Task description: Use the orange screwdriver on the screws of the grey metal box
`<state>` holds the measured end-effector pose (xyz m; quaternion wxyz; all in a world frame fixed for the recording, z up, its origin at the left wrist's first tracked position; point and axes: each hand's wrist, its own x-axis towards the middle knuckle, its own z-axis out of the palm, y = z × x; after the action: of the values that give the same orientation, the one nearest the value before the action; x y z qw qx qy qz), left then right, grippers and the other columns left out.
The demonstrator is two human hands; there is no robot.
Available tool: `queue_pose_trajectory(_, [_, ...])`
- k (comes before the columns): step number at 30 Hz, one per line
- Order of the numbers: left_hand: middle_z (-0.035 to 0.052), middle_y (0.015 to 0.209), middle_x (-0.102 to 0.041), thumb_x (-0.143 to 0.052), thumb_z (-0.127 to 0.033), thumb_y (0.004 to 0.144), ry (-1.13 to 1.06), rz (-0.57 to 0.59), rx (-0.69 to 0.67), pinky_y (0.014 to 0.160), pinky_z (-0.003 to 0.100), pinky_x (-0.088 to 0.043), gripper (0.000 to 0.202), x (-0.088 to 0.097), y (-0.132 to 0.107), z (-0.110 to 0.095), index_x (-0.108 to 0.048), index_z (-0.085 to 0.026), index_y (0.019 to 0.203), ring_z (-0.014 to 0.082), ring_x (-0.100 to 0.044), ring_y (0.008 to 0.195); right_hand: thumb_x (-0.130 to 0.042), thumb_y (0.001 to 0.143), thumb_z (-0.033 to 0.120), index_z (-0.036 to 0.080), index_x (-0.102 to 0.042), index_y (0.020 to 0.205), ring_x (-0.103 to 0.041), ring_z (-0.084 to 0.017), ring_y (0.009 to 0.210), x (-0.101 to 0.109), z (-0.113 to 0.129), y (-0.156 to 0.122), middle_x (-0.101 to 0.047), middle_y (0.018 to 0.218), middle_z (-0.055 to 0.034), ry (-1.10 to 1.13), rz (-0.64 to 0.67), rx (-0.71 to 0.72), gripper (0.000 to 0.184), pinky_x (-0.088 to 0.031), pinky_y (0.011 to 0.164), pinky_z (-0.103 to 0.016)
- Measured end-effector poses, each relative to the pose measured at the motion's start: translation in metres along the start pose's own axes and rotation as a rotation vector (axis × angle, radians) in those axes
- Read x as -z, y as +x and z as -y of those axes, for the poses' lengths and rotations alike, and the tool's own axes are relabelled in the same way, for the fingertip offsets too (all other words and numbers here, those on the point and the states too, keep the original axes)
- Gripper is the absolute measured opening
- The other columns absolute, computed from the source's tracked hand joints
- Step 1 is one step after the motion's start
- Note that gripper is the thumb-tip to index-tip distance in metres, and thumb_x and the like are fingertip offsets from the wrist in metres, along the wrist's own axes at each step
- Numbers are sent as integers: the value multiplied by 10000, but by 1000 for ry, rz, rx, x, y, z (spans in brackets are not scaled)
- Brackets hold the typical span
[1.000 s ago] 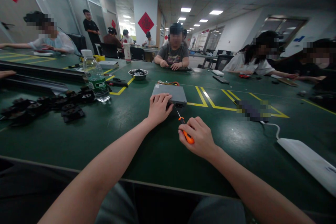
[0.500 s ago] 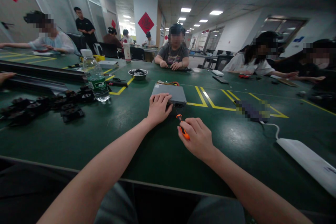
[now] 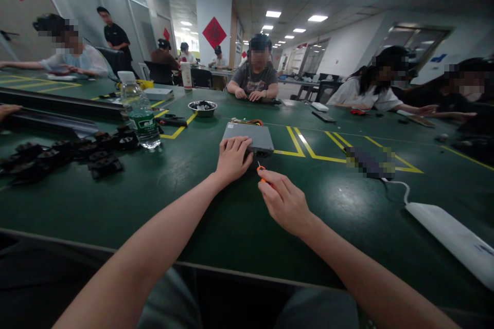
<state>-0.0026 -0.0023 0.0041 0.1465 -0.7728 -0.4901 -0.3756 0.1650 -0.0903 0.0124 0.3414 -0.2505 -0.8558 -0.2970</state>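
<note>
Flat gray metal box sits on green tabletop. White label at far left corner, multicolored wires along back, black socket near right. Left hand on it, fingers extended; right hand fingers wrapped round orange screwdriver.

At the frame's centre, a flat grey metal box is touched by the bare left hand; below it, a slim orange-handled screwdriver is gripped in the bare right hand; a clear, green-labelled plastic bottle is seen left of centre
</note>
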Motion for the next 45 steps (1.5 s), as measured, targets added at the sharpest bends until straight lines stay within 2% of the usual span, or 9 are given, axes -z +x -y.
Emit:
queue_pose_trajectory(3, [43, 1246, -520, -437, -307, 856, 8, 4, 4, 983, 403, -239, 329, 0, 0, 1, -482, -241, 1175, 218, -415, 1158, -489, 795, 95, 174, -492, 993, -494, -212, 1093, -1, 1, 0, -504, 1156, -146, 10, -11, -25, 213, -486, 826, -345])
queue_pose_trajectory(6, [40, 1246, -521, -423, -313, 865, 13, 10, 6, 985, 403, -238, 328, -1, 0, 1, -481, -243, 1180, 219, -415, 1157, -516, 798, 143, 205, -520, 939, -518, -208, 1046, -1, 0, 2, -538, 1078, -114, 2, -25, -66, 154, -493, 803, -355])
queue_pose_trajectory(12, [43, 1251, -518, -421, -322, 869, 11, 10, 7, 989, 404, -235, 327, 0, 0, 1, -481, -243, 1181, 220, -412, 1162, -429, 814, 90, 188, -524, 967, -490, -199, 1109, -2, 4, 3, -546, 1102, -112, 48, 6, 9, 205, -489, 846, -356])
queue_pose_trajectory(17, [43, 1249, -518, -427, -326, 867, 11, 17, 5, 988, 403, -236, 329, -1, 0, 1, -477, -243, 1182, 221, -412, 1164, -509, 803, 161, 201, -542, 913, -496, -224, 1072, 0, 4, 4, -539, 1071, -112, -2, 38, -39, 121, -492, 822, -375])
queue_pose_trajectory(23, [39, 1248, -519, -431, -331, 867, 19, 4, 12, 987, 402, -234, 325, -2, 0, 1, -477, -244, 1176, 218, -413, 1160, -459, 797, 73, 161, -492, 1026, -470, -224, 1114, -3, 4, 2, -495, 1137, -147, 32, -11, -4, 247, -494, 836, -355])
queue_pose_trajectory(29, [42, 1241, -526, -450, -324, 859, 10, 3, 5, 983, 399, -242, 330, -2, 0, 1, -479, -239, 1177, 217, -412, 1163, -530, 788, 129, 215, -529, 935, -470, -225, 1110, -2, 2, 1, -497, 1120, -102, 7, 11, -45, 171, -485, 855, -367])
queue_pose_trajectory(34, [45, 1243, -524, -437, -329, 866, 22, -5, 5, 980, 401, -245, 322, -2, 0, 2, -485, -233, 1171, 218, -421, 1150, -472, 804, 82, 201, -490, 1080, -458, -222, 1152, -3, 1, 1, -481, 1171, -133, 51, 25, 44, 301, -486, 860, -352])
queue_pose_trajectory(41, [41, 1236, -529, -444, -325, 864, 30, -14, -7, 982, 402, -239, 319, -3, 0, 2, -482, -231, 1167, 217, -421, 1148, -517, 816, 170, 201, -528, 905, -497, -214, 1114, -5, 1, 3, -564, 1087, -95, 41, 11, 16, 94, -485, 873, -370])
queue_pose_trajectory(45, [43, 1234, -531, -440, -330, 866, 32, -10, -9, 973, 400, -245, 322, -2, 0, 2, -480, -229, 1168, 215, -422, 1145, -455, 818, 99, 177, -499, 1000, -490, -205, 1122, -5, 1, 0, -516, 1149, -128, 51, -14, 14, 203, -503, 844, -331])
